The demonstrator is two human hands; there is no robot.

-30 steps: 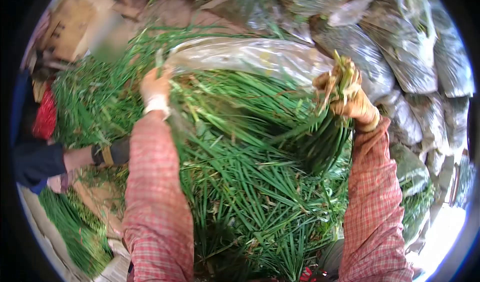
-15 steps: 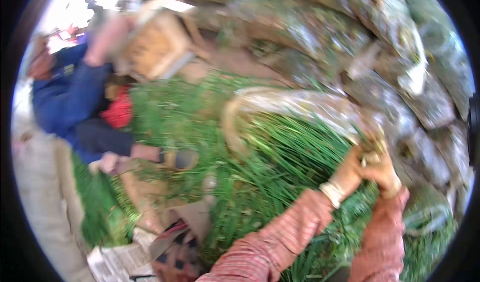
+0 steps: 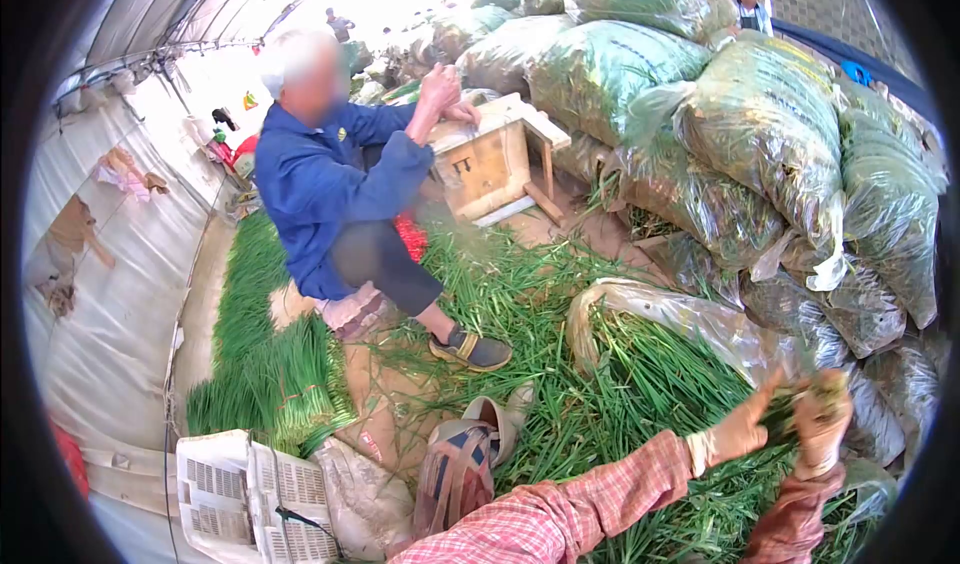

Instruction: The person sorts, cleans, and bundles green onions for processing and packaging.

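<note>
At the lower right, my right hand (image 3: 822, 434) is closed around a bunch of chives (image 3: 826, 386), its pale ends at the top. Just left of it is my left hand (image 3: 742, 430), slightly blurred, with its index finger stretched out and apart from the bunch. Both wrists come out of red checked sleeves. Below and behind the hands lies a heap of long green chives (image 3: 665, 369), partly inside an opened clear plastic bag (image 3: 690, 316).
A person in a blue jacket (image 3: 330, 189) sits at a wooden box stand (image 3: 488, 169). Stuffed plastic bags (image 3: 765, 114) are piled at right. Tied chive bundles (image 3: 285, 384), a white plastic crate (image 3: 215, 489) and a shoe (image 3: 495, 424) lie at lower left.
My view has swung up and left, showing more of the tent and the seated person. My left hand has come off the bunch; my right hand still holds it.
</note>
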